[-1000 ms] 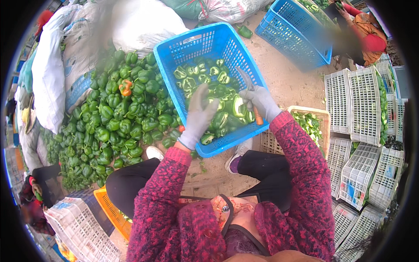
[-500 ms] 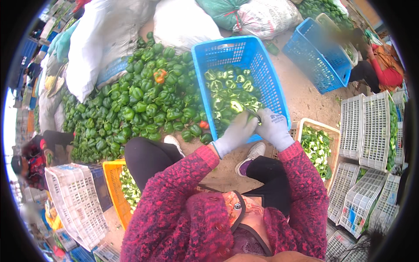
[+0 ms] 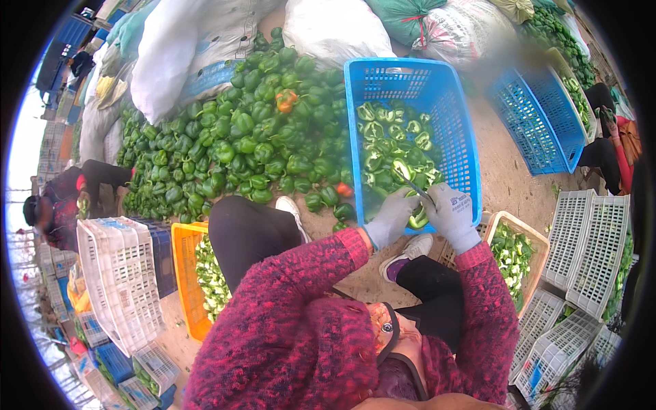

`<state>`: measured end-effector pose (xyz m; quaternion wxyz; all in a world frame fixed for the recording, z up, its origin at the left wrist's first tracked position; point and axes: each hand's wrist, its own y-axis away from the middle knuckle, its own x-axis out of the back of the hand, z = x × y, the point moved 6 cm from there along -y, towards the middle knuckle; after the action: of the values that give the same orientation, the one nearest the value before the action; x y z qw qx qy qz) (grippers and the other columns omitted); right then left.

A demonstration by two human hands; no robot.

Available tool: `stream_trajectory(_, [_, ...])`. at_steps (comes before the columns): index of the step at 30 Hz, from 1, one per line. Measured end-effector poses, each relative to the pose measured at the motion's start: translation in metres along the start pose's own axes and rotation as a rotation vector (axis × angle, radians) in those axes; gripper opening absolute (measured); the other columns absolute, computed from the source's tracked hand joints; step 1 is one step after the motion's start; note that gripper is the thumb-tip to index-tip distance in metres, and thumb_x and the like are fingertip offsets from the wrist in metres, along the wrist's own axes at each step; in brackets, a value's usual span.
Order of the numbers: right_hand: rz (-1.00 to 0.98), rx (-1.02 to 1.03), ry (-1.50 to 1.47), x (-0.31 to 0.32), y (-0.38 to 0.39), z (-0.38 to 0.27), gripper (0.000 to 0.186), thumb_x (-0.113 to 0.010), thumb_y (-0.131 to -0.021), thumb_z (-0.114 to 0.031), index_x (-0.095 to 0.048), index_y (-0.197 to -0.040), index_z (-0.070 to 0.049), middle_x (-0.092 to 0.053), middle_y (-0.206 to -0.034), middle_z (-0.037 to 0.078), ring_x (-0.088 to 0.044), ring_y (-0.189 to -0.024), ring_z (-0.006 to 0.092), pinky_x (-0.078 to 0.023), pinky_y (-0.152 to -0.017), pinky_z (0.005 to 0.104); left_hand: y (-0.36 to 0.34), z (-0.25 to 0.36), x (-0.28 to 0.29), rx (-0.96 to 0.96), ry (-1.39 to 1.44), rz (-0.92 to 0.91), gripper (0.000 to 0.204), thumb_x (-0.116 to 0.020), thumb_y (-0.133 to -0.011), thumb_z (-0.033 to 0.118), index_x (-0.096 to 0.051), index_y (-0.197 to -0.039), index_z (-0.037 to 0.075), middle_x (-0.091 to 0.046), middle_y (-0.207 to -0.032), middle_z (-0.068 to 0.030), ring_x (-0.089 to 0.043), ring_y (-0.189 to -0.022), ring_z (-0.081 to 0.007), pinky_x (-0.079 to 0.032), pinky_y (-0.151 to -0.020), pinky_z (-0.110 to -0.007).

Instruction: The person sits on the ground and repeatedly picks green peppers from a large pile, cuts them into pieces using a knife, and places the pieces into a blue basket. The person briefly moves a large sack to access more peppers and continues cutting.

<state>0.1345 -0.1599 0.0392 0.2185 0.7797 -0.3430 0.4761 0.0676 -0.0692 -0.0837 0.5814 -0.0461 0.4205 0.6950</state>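
Both of my hands wear pale grey gloves over the near end of a blue crate [image 3: 353, 137]. Halved green peppers [image 3: 400, 133] lie inside it, cut faces showing. In my right hand [image 3: 451, 213] is a small knife [image 3: 415, 188], its thin blade pointing up and left over the peppers. My left hand [image 3: 391, 217] is curled close beside the knife; what its fingers hold is hidden. A cut green pepper piece [image 3: 418, 219] shows between the two hands; whether a hand grips it I cannot tell.
Left of the crate spreads a heap of whole green peppers [image 3: 232, 147], with an orange pepper [image 3: 286, 101] on it. A yellow crate [image 3: 184, 287] and a cream crate [image 3: 536, 249] hold cut pieces. White sacks [image 3: 335, 31] stand behind. Other people [image 3: 65, 208] sit at both sides.
The view has shifted, so the scene sits further right. My hands have moved slightly apart, and the knife blade and a pepper piece between them now show.
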Motion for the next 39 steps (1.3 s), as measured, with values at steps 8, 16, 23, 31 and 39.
stream_trajectory(8, [0.536,-0.296,-0.043,0.095,0.059,0.052,0.028,-0.067,-0.101,-0.028,-0.063,-0.091,-0.002,-0.060,-0.076,0.013,-0.059,-0.068,0.0234,-0.045,-0.063,0.0387,-0.058,0.031,0.038,-0.336,-0.715,0.279,0.048,-0.060,-0.099,0.034,-0.061,-0.134,0.001,-0.067,-0.128,-0.0191,-0.062,-0.121,-0.0306,-0.048,-0.104,-0.043])
stream_trajectory(16, [0.170,-0.972,0.175,0.115,0.322,0.281,0.042,-0.068,-0.098,-0.035,-0.065,-0.119,0.001,-0.062,-0.077,0.008,-0.059,-0.063,0.0157,-0.048,-0.059,0.0320,0.024,0.156,0.276,-0.485,-0.740,1.357,0.054,-0.063,-0.096,0.030,-0.055,-0.137,-0.005,-0.060,-0.133,-0.0278,-0.057,-0.122,-0.0418,-0.044,-0.108,-0.047])
stream_trajectory(23, [0.559,-1.077,-0.525,0.126,0.288,0.180,0.035,-0.064,-0.104,-0.035,-0.065,-0.126,-0.008,-0.047,-0.071,-0.006,-0.041,-0.050,0.0036,-0.033,-0.045,0.0203,-0.042,0.096,0.369,0.061,-0.998,1.109,0.069,-0.073,-0.088,0.047,-0.055,-0.142,0.007,-0.052,-0.143,-0.0309,-0.056,-0.128,-0.0460,-0.047,-0.107,-0.051])
stream_trajectory(31, [0.418,-0.694,-0.600,0.107,0.095,0.040,0.039,-0.058,-0.106,-0.024,-0.061,-0.136,0.001,-0.049,-0.070,-0.006,-0.042,-0.049,0.0019,-0.032,-0.046,0.0193,-0.034,0.071,0.402,-0.190,-0.574,1.277,0.030,-0.064,-0.101,0.031,-0.068,-0.106,0.002,-0.074,-0.099,-0.0144,-0.070,-0.089,-0.0346,-0.058,-0.084,-0.046])
stream_trajectory(39, [-0.051,-0.499,-0.971,-0.017,-0.025,-0.068,0.031,-0.064,-0.101,-0.029,-0.069,-0.121,-0.006,-0.059,-0.080,-0.004,-0.052,-0.066,0.0036,-0.042,-0.058,0.0241,-0.025,0.137,0.255,-0.609,0.077,0.386,0.023,-0.052,-0.110,0.028,-0.062,-0.107,0.007,-0.068,-0.103,-0.0036,-0.068,-0.088,-0.0155,-0.061,-0.070,-0.036])
